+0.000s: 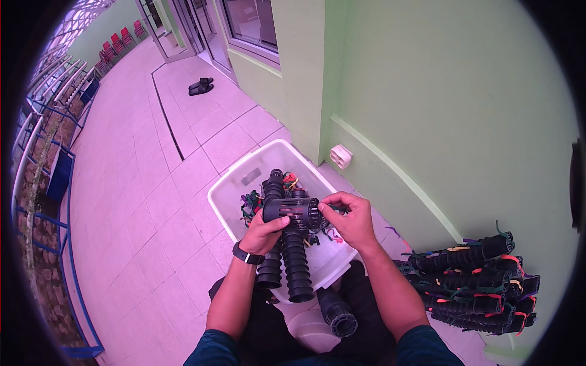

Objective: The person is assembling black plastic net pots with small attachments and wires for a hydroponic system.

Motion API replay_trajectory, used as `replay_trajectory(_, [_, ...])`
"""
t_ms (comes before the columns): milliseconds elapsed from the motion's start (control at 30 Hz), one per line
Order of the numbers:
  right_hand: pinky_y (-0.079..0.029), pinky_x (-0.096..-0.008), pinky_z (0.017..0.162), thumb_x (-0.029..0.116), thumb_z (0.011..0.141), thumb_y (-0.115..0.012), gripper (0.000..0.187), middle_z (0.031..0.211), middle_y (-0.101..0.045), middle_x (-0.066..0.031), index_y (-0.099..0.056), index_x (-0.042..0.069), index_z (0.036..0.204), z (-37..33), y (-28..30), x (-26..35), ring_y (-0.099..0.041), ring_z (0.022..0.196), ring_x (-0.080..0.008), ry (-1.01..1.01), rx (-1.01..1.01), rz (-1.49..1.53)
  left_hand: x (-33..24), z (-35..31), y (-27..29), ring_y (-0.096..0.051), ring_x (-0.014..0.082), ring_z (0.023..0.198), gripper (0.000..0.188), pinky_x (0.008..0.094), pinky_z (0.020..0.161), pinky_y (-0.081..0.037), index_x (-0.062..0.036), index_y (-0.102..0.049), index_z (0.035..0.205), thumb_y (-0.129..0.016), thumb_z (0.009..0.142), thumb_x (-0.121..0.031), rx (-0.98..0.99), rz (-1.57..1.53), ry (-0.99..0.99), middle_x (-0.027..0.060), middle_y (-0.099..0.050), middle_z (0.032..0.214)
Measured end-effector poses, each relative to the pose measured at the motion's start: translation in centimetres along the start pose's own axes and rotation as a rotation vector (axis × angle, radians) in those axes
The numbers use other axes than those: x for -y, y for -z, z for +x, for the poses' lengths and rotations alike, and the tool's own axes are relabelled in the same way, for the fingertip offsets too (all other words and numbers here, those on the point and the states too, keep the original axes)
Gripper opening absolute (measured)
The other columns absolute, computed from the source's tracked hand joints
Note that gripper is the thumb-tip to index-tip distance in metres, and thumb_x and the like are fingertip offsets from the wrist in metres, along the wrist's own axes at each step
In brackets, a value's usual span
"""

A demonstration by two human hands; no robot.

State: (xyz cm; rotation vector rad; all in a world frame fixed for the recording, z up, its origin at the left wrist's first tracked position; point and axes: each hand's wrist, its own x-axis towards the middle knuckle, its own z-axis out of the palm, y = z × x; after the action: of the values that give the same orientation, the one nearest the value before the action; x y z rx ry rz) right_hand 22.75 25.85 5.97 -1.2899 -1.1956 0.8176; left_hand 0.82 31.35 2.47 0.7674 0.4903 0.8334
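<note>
Black plastic fills the person's left hand (265, 233), where I see the fingers wrapped around a slotted tube (292, 210), thumb laid along its near side. At the tube's other end the right hand (349, 219) brings thumb and forefinger close together by the open rim; from where I stand I cannot tell whether a strip is pinched between them. Both hands work over a white bin (305, 163), the tube lying crosswise above its contents. Under it, two ribbed tubes (297, 268) slant toward the person's lap, and a narrower piece (276, 181) pokes up beyond the left hand. Strips (291, 181) of red, orange and green lie bunched in the bin around these. A dark watch (247, 255) circles the left wrist. Nearer the body, another black tube (337, 314) rests between the person's legs, its open end facing up. To the right, against the green wall (452, 104), a stack of tubes (470, 287) sits on the floor, threaded with bright strips. A white socket box (340, 156) is fixed low beside the bin. Farther off over the pale tiles (140, 201) are black slippers (201, 86), then red chairs (116, 43) along the far wall
</note>
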Motion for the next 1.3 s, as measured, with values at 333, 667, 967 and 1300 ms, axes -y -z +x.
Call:
replay_trajectory(333, [-0.051, -0.0252, 0.071, 0.002, 0.085, -0.073, 0.012, 0.089, -0.070, -0.0057, -0.075, -0.001, 0.096, -1.0, -1.5, 0.9, -0.063, 0.079, -0.0101, 0.203, -0.125, -0.172, -0.2, -0.1, -0.2, -0.061, 0.0239, 0.114, 0.052, 0.0411, 0.105, -0.044, 0.0033, -0.052, 0.132, -0.071, 0.086, -0.010, 0.043, -0.038, 0.051, 0.0137, -0.063, 0.125])
replay_trajectory(667, [-0.053, -0.0261, 0.076, -0.001, 0.085, -0.071, 0.024, 0.090, -0.072, -0.0072, -0.071, -0.002, 0.109, -0.3, -0.6, 0.5, -0.067, 0.080, -0.0113, 0.065, -0.085, 0.006, 0.0, 0.1, -1.3, -0.063, 0.0240, 0.111, 0.052, 0.0396, 0.101, -0.048, 0.0030, -0.052, 0.130, -0.072, 0.083, -0.009, -0.012, -0.032, 0.042, 0.0138, -0.064, 0.122])
replay_trajectory(967, [-0.054, -0.0259, 0.076, -0.003, 0.083, -0.071, 0.023, 0.091, -0.074, -0.0093, -0.070, -0.002, 0.107, -0.2, -0.7, 0.4, -0.068, 0.080, -0.0117, 0.160, -0.108, -0.083, 0.2, 0.1, -1.2, -0.065, 0.0220, 0.108, 0.044, 0.0381, 0.099, -0.050, 0.0060, -0.057, 0.126, -0.071, 0.086, -0.008, 0.011, 0.058, -0.023, 0.0145, -0.067, 0.119])
replay_trajectory(1300, [-0.054, -0.0270, 0.077, -0.006, 0.083, -0.068, 0.025, 0.088, -0.072, -0.0087, -0.068, -0.002, 0.108, -0.5, -1.1, 0.8, -0.068, 0.080, -0.0132, 0.211, -0.106, -0.100, 0.4, 0.3, -0.9, -0.064, 0.0226, 0.108, 0.046, 0.0382, 0.099, -0.048, 0.0025, -0.056, 0.125, -0.072, 0.085, -0.013, -0.036, 0.031, 0.006, 0.0121, -0.066, 0.118])
